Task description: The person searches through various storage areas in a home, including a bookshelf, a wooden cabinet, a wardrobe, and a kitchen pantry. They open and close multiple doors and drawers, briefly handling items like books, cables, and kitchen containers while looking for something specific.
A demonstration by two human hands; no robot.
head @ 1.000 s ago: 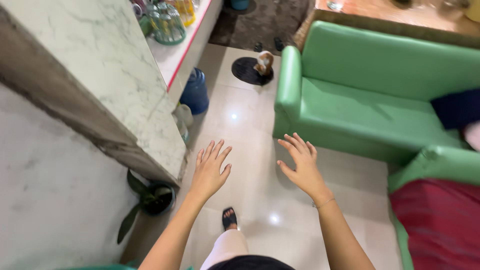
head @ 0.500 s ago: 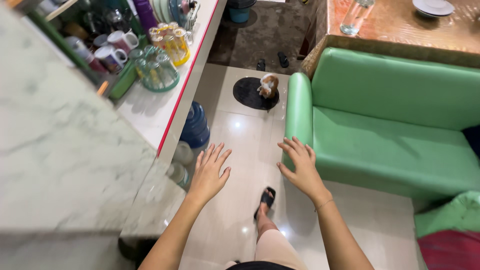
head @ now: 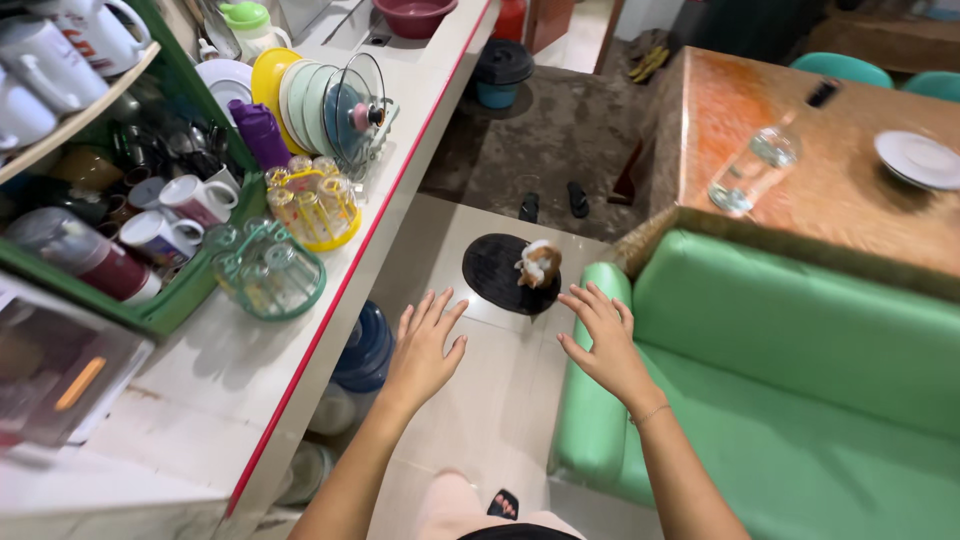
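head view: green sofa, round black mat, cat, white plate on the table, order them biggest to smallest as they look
1. green sofa
2. round black mat
3. white plate
4. cat
Plate and cat look close in size; the plate lies farther off, so their order is unsure.

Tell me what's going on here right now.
A person stands in a narrow aisle between a white counter and a green sofa, with both arms held out in front. The left hand and the right hand are open, fingers spread, and hold nothing. Ahead on the floor, an orange and white cat sits on a round black mat. The counter carries a dish rack with plates and racks of glasses. A blue water jug stands below the counter.
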